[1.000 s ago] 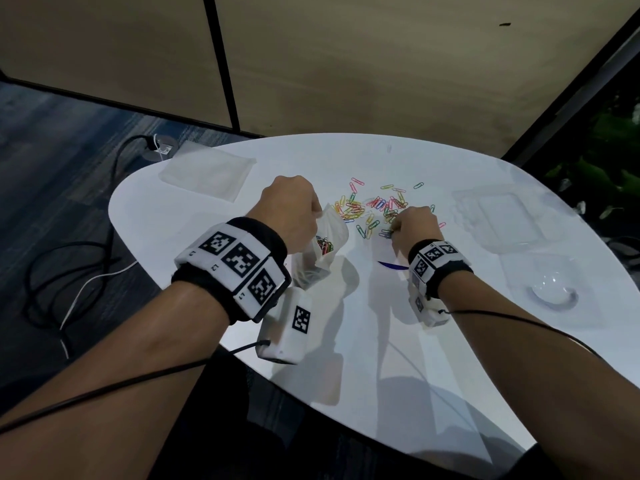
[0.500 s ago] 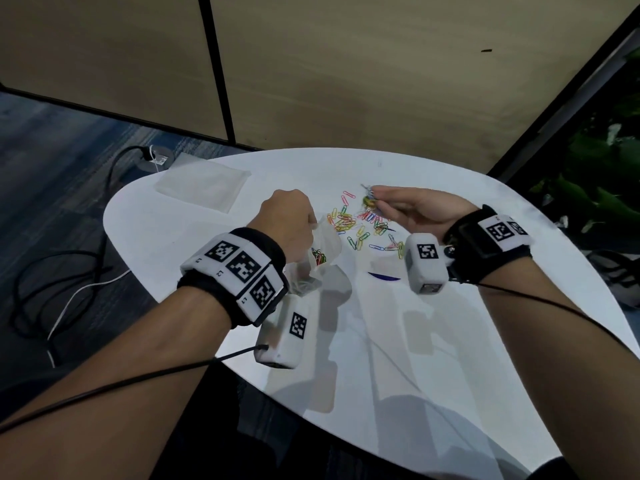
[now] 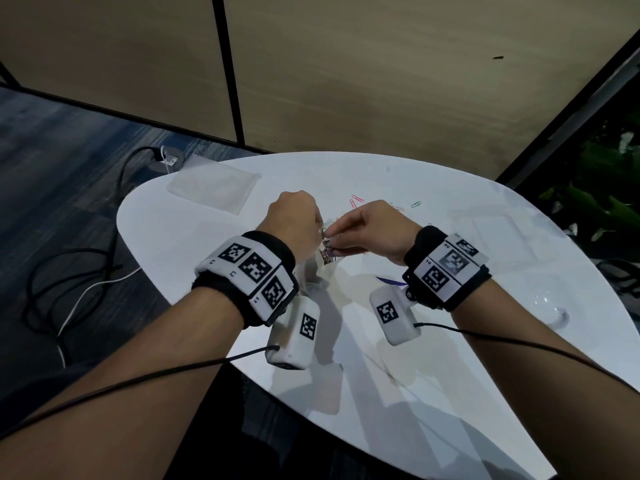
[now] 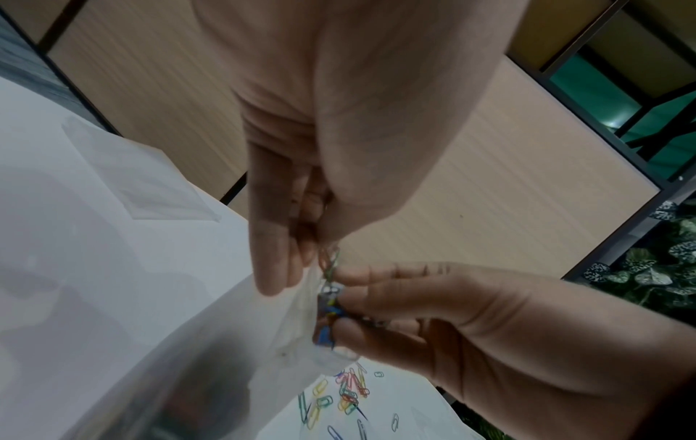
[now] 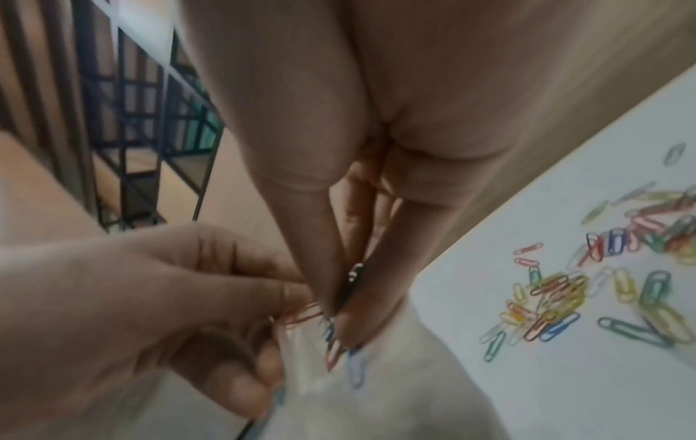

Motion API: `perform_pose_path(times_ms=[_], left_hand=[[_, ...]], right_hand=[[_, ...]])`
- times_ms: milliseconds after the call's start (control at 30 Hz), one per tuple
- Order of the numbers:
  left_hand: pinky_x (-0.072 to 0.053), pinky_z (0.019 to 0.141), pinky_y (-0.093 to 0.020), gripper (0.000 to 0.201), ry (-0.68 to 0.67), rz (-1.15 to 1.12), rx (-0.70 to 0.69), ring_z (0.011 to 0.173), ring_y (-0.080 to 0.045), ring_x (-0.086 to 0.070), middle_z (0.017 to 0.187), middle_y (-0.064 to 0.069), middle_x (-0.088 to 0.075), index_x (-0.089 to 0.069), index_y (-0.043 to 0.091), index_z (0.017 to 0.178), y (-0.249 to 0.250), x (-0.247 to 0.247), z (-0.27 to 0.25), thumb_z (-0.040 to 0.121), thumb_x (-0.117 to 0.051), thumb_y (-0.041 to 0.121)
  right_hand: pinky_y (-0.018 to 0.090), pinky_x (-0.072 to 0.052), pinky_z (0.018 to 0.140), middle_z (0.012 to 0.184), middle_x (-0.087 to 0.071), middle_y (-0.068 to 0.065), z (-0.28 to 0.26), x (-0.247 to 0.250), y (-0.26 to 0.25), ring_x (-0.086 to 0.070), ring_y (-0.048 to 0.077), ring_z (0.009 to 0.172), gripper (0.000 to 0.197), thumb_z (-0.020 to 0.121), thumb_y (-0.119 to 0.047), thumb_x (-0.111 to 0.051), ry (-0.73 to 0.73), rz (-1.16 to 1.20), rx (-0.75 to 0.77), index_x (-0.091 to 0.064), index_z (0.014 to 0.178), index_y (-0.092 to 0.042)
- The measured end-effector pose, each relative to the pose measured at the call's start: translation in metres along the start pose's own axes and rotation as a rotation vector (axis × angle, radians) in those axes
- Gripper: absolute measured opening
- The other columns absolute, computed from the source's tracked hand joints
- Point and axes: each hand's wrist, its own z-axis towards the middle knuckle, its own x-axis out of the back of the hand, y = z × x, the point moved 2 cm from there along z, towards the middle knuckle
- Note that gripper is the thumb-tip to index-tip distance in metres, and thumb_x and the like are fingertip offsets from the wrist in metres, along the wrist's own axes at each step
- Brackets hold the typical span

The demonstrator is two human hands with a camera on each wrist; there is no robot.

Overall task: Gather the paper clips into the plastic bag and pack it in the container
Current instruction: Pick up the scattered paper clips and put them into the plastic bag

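Note:
My left hand (image 3: 313,230) grips the mouth of a clear plastic bag (image 3: 320,275) and holds it up off the white table (image 3: 207,258). In the left wrist view the bag (image 4: 211,357) hangs below the left hand (image 4: 297,268), with clips dimly visible inside. My right hand (image 3: 337,237) pinches a small bunch of coloured paper clips (image 4: 327,309) right at the bag's opening. The right wrist view has the right hand (image 5: 339,315) tight against the left hand's fingers (image 5: 233,297). A loose pile of clips (image 5: 546,300) lies on the table beyond. The clear container (image 3: 498,237) sits to the right.
A flat stack of clear bags (image 3: 214,185) lies at the table's far left. A second clear plastic piece (image 3: 550,310) rests near the right edge. A few stray clips (image 3: 356,201) lie beyond the hands. Cables (image 3: 86,271) run over the floor on the left.
My right hand left the clip pile, rose with a pinch of clips and came left to the bag's mouth. The left hand kept hold of the bag.

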Motion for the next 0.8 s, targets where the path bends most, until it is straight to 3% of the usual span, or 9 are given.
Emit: perform_pose_path(times_ms=[100,167,300,400,500,567,633,700,800], left_hand=[[-0.062,0.080,-0.041,0.023,0.000,-0.004,-0.011,0.083,-0.034,-0.073,0.098,-0.013,-0.073,-0.076,0.009,0.099,0.003,-0.001,-0.002,0.090,-0.056,0.002],[-0.062,0.080,-0.041,0.023,-0.017,0.000,-0.020,0.083,-0.034,-0.073,0.098,-0.014,-0.074,-0.076,0.008,0.099,0.006,-0.001,-0.002,0.090,-0.056,0.002],[-0.061,0.082,-0.040,0.028,-0.040,0.021,-0.025,0.086,-0.031,-0.072,0.102,-0.012,-0.073,-0.075,0.012,0.105,0.004,0.000,0.001,0.092,-0.053,0.003],[-0.061,0.084,-0.040,0.031,-0.067,-0.014,-0.030,0.092,-0.030,-0.072,0.111,-0.010,-0.071,-0.072,0.013,0.114,-0.004,0.001,0.008,0.094,-0.052,0.001],[-0.061,0.084,-0.039,0.029,-0.055,-0.045,-0.043,0.088,-0.029,-0.072,0.110,-0.010,-0.071,-0.073,0.013,0.113,-0.010,0.005,0.014,0.095,-0.053,0.003],[-0.061,0.083,-0.039,0.028,-0.042,-0.080,-0.040,0.086,-0.030,-0.072,0.105,-0.013,-0.071,-0.074,0.012,0.109,-0.015,0.008,0.019,0.095,-0.052,0.004],[-0.061,0.082,-0.040,0.027,-0.034,-0.103,-0.026,0.085,-0.032,-0.072,0.101,-0.013,-0.071,-0.075,0.012,0.106,-0.021,0.010,0.024,0.095,-0.052,0.004],[-0.061,0.082,-0.040,0.026,-0.029,-0.119,-0.020,0.084,-0.033,-0.072,0.097,-0.012,-0.070,-0.075,0.011,0.105,-0.025,0.012,0.026,0.094,-0.053,0.003],[-0.061,0.082,-0.040,0.026,-0.040,-0.095,-0.035,0.084,-0.032,-0.072,0.096,-0.012,-0.071,-0.075,0.010,0.105,-0.026,0.013,0.029,0.095,-0.053,0.003]], right_hand=[[0.033,-0.057,0.091,0.094,-0.077,0.001,0.002,-0.004,0.002,-0.074,0.014,0.087,0.023,0.082,-0.001,-0.069,-0.038,-0.452,0.115,-0.077,0.099,-0.014],[0.034,-0.057,0.091,0.095,-0.077,-0.005,0.002,-0.002,-0.001,-0.073,0.010,0.088,0.030,0.081,0.000,-0.066,-0.108,-0.548,0.134,-0.078,0.101,-0.018],[0.036,-0.060,0.079,0.100,-0.075,0.015,0.006,0.028,-0.012,-0.073,0.027,0.090,0.034,0.086,0.017,-0.045,-0.170,-0.165,0.129,-0.073,0.097,0.001],[0.041,-0.060,0.079,0.096,-0.075,0.014,0.053,0.081,0.006,-0.071,0.028,0.089,0.038,0.087,0.015,-0.041,0.157,-0.010,0.094,-0.074,0.086,-0.006],[0.041,-0.050,0.100,0.123,-0.068,0.007,0.124,0.130,0.035,-0.063,0.028,0.115,0.031,0.094,-0.006,-0.048,0.427,-0.512,0.018,-0.073,0.104,-0.021],[0.037,-0.035,0.112,0.146,-0.050,0.009,0.160,0.145,0.041,-0.047,0.029,0.133,0.036,0.100,-0.022,-0.046,0.400,-0.904,-0.013,-0.057,0.135,-0.019],[0.036,-0.022,0.117,0.159,-0.028,0.012,0.193,0.149,0.043,-0.029,0.029,0.145,0.050,0.103,-0.031,-0.040,0.321,-1.067,-0.021,-0.036,0.150,-0.014],[0.037,-0.015,0.119,0.162,-0.016,0.015,0.215,0.148,0.044,-0.017,0.029,0.149,0.056,0.104,-0.036,-0.036,0.253,-1.160,-0.035,-0.027,0.153,-0.009],[0.043,-0.027,0.113,0.146,-0.034,0.027,0.216,0.145,0.050,-0.033,0.039,0.137,0.054,0.101,-0.034,-0.036,0.135,-1.330,-0.146,-0.042,0.139,0.004]])
